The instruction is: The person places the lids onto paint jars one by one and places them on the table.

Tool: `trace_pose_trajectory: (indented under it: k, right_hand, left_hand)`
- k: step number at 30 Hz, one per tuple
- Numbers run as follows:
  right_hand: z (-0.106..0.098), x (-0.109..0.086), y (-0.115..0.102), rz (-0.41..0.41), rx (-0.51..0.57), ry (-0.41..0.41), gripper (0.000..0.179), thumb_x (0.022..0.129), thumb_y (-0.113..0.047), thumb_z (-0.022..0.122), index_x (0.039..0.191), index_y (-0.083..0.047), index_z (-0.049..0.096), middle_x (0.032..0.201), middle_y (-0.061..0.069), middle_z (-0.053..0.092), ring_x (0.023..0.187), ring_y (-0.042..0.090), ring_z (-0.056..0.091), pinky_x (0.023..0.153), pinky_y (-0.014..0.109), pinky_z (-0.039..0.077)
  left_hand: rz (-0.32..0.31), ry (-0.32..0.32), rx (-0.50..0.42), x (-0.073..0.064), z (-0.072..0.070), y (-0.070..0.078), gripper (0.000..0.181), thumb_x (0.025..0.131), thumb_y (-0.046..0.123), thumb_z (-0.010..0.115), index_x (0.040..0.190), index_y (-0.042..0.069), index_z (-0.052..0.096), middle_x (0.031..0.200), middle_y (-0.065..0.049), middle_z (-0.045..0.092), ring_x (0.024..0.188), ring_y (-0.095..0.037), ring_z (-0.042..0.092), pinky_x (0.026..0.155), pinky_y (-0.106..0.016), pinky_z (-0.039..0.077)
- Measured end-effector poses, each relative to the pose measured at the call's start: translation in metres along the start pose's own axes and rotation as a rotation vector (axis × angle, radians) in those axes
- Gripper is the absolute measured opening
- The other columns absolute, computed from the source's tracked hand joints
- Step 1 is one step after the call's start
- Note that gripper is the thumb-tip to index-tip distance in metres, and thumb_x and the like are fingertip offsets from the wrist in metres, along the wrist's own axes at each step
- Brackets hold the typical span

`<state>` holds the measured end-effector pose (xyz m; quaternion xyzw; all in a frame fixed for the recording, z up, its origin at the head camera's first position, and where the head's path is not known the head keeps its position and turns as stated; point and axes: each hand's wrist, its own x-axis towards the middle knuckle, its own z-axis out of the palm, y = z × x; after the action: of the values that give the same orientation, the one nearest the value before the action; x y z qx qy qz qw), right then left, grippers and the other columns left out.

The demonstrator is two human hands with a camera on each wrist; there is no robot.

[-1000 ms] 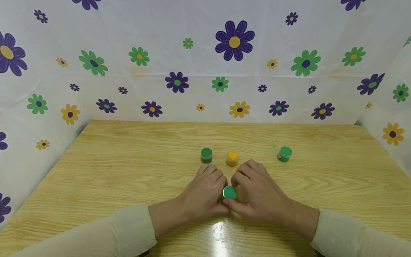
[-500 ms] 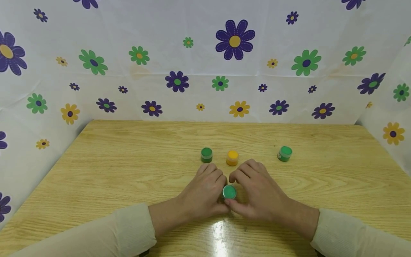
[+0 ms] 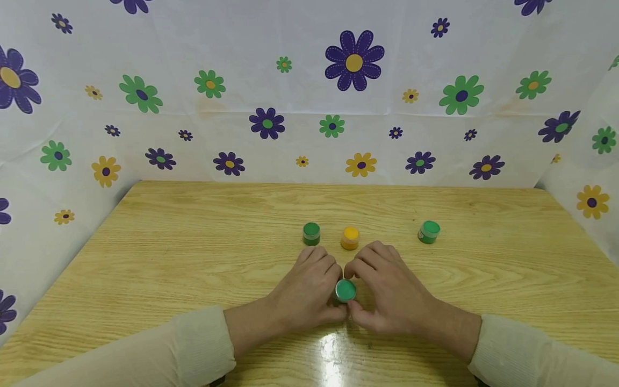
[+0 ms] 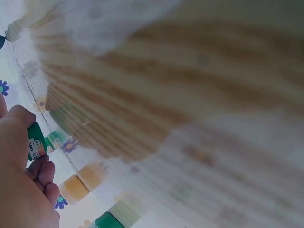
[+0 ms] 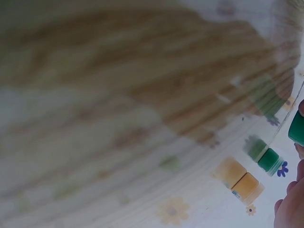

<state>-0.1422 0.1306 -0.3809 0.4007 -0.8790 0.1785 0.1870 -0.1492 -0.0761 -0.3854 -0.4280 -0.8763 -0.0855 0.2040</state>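
Observation:
Near the front middle of the table, a small green paint jar stands between both hands, its lighter green lid facing up. My left hand grips it from the left; in the left wrist view, thumb and curled fingers hold the jar by its labelled side. From the right, my right hand curls thumb and index finger round the lid's edge. The right wrist view catches only part of the green jar and a few fingers at its right edge.
Behind the hands stand a dark green jar and a yellow jar. Another green jar is farther right. The wooden table ends at a flower-patterned cloth at the back and sides.
My right thumb has slid slightly rightward along the lid's near edge, and the right index finger has moved a little left along the far edge. The left hand and jar hold still.

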Motion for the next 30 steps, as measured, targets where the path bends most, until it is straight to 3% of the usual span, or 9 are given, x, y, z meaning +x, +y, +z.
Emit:
trace_pose_trajectory:
  k: [30]
  right_hand:
    - [0.0018,-0.0003,0.0006,0.023,-0.030,0.001,0.027,0.077,-0.041,0.070,0.091,-0.021,0.058,0.093,-0.008,0.053,0.096,0.012,0.045,0.083,0.034,0.038]
  left_hand:
    - [-0.011,-0.047,0.011,-0.0004,-0.0001,0.0005,0.036,0.075,0.046,0.077,0.080,0.016,0.058,0.076,0.008,0.053,0.081,-0.013,0.043,0.082,-0.029,0.034]
